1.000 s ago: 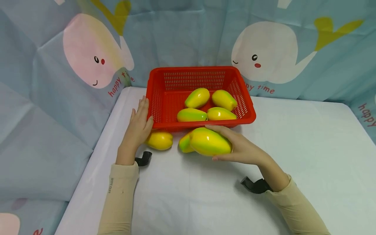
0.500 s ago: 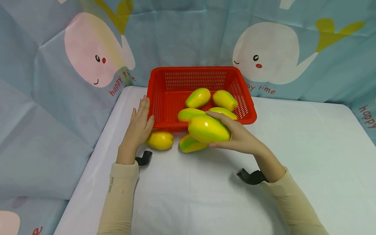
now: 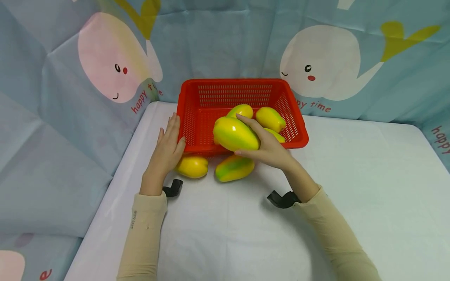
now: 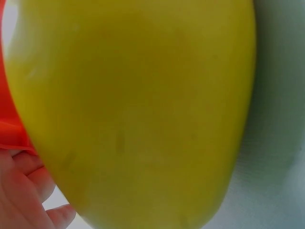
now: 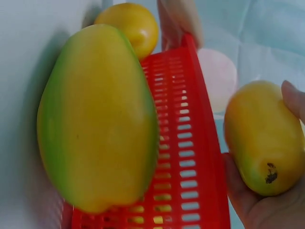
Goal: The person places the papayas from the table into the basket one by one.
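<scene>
My right hand (image 3: 268,146) grips a yellow-green papaya (image 3: 233,134), thumb on the near side and fingers over the far side. It holds the fruit above the front part of a red plastic basket (image 3: 232,82). My left hand (image 3: 164,152) rests with extended fingers against the basket's left side. Inside the basket lie several papayas, one at the right (image 3: 270,119); the held fruit and right hand hide some of them. A yellow papaya (image 3: 192,167) sits on the table beside my left wrist, large in the left wrist view. Another papaya (image 3: 234,168) lies before the basket's front wall.
A white cloth (image 3: 225,226) covers the table. Behind and to the left hangs a blue curtain (image 3: 225,43) printed with whales, close to the basket's back. Black curved pieces (image 3: 283,200) stick out at both wrists.
My right hand has lifted the papaya and carried it forward and slightly left, from in front of the basket to over its opening. My left hand stays at the basket's side.
</scene>
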Action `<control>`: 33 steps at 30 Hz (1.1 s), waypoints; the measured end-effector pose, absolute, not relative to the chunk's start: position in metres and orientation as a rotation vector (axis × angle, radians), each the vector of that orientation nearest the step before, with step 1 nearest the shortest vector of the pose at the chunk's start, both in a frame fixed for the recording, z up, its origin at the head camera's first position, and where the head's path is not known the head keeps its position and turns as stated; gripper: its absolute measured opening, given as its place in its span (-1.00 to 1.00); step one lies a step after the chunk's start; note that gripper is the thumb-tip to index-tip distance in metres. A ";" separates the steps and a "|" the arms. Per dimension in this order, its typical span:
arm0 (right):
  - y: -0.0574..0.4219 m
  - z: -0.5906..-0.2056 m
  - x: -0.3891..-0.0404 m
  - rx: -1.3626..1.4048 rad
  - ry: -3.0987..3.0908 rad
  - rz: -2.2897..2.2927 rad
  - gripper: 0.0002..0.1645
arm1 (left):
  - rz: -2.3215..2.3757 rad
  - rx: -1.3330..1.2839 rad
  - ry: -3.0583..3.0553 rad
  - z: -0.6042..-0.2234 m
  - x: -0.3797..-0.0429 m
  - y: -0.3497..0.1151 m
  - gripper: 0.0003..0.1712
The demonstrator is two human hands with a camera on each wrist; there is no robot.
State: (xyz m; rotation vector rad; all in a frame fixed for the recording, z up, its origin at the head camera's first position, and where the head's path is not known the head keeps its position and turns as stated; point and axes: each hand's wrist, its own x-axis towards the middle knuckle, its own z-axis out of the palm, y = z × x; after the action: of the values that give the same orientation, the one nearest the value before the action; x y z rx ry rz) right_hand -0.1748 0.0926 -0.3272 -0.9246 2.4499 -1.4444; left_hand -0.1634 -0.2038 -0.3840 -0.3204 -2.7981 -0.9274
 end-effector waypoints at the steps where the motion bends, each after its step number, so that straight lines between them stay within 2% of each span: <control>1: 0.089 -0.328 -0.177 -0.914 2.443 -1.459 -0.02 | -0.927 -0.320 -2.797 -0.384 -0.163 -0.204 -0.28; 20: 0.042 -0.336 -0.206 -0.861 2.476 -1.356 -0.03 | -0.920 -0.303 -2.813 -0.384 -0.164 -0.203 -0.27; 28: 0.036 -0.340 -0.209 -0.919 2.565 -1.160 -0.18 | -0.920 -0.298 -2.814 -0.383 -0.163 -0.203 -0.25; 33: 0.038 -0.339 -0.209 -0.893 2.557 -1.172 -0.19 | -0.923 -0.300 -2.816 -0.383 -0.164 -0.203 -0.25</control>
State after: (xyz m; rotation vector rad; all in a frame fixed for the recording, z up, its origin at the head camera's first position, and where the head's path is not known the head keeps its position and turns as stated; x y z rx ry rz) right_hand -0.2091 0.0378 -0.3392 -0.8929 2.5565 -1.1725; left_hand -0.1641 -0.2031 -0.3832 -0.2996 -2.8156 -0.9232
